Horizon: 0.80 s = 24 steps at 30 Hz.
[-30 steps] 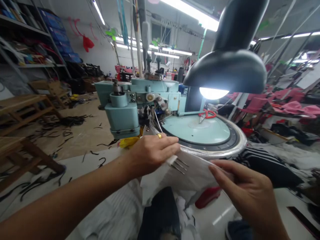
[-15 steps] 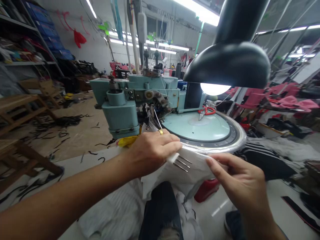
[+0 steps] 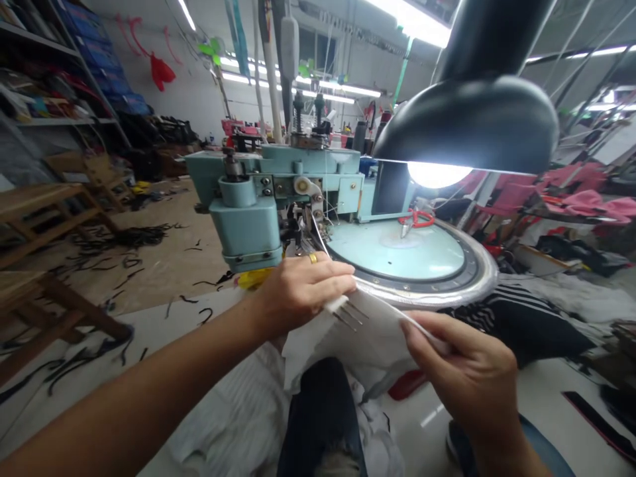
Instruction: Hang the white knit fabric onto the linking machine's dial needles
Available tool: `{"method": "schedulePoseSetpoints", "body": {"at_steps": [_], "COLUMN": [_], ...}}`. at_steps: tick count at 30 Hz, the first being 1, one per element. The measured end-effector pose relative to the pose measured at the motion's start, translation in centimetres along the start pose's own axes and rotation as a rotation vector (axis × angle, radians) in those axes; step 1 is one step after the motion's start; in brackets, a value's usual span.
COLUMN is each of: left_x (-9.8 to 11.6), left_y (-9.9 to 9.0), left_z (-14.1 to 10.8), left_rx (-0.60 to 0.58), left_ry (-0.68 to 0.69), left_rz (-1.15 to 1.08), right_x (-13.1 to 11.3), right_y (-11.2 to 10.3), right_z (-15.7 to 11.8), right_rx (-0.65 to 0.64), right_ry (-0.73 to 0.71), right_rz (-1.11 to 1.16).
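My left hand (image 3: 305,288), with a gold ring on one finger, lies at the near rim of the round dial of a green linking machine (image 3: 246,228). Its fingers are closed round a white-handled tool with thin metal prongs (image 3: 352,316) pointing right, and they also press on the white fabric edge. A sheet of white fabric (image 3: 368,344) hangs from the dial's needle rim (image 3: 397,295) over my lap. My right hand (image 3: 464,364) pinches the fabric's upper edge between thumb and fingers, right of the prongs, holding it stretched.
Red-handled scissors (image 3: 417,218) lie on the dial plate. A black lamp (image 3: 472,126) hangs close over it, lit. More white fabric (image 3: 228,417) is heaped at lower left. Wooden stools (image 3: 42,311) stand left, with dark scraps on the floor. Black striped cloth (image 3: 531,318) lies right.
My right hand has drawn slightly left and down, and the fabric edge between the hands is pulled straighter. My left hand has shifted a little left with the pronged tool. The view has turned slightly.
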State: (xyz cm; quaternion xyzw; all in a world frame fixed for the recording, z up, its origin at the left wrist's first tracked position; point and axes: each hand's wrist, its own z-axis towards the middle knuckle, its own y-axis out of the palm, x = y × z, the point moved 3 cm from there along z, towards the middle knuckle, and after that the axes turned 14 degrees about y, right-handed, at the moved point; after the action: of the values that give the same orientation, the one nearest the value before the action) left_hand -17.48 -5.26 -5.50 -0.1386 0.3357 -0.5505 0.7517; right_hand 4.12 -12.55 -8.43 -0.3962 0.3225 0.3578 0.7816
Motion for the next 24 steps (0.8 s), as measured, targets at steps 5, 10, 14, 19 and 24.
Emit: {"method": "schedulePoseSetpoints", "body": {"at_steps": [5,10,14,19,24], "left_x": [-0.3,-0.7,-0.6,-0.3,0.0], "left_y": [0.2,0.3,0.3,0.4,0.5], "left_z": [0.1,0.2,-0.1,-0.2,-0.1], "left_rx": [-0.027,-0.009,0.021,-0.017,-0.011], "left_ry": [-0.122,-0.161,-0.004,0.007,-0.068], "left_rz": [-0.106,-0.193,-0.041,0.056,0.029], "right_x": [-0.2,-1.0,-0.6,-0.4,-1.6], "right_y": [1.0,1.4,0.8,0.6,1.8], "right_z": [-0.3,-0.7,-0.7,-0.8,-0.9], "right_rx": [-0.034,-0.061,0.073,0.023,-0.068], "right_ry": [0.114,0.002,0.056,0.160,0.177], "right_rz": [0.012,0.039,0.010,-0.026,-0.014]}}
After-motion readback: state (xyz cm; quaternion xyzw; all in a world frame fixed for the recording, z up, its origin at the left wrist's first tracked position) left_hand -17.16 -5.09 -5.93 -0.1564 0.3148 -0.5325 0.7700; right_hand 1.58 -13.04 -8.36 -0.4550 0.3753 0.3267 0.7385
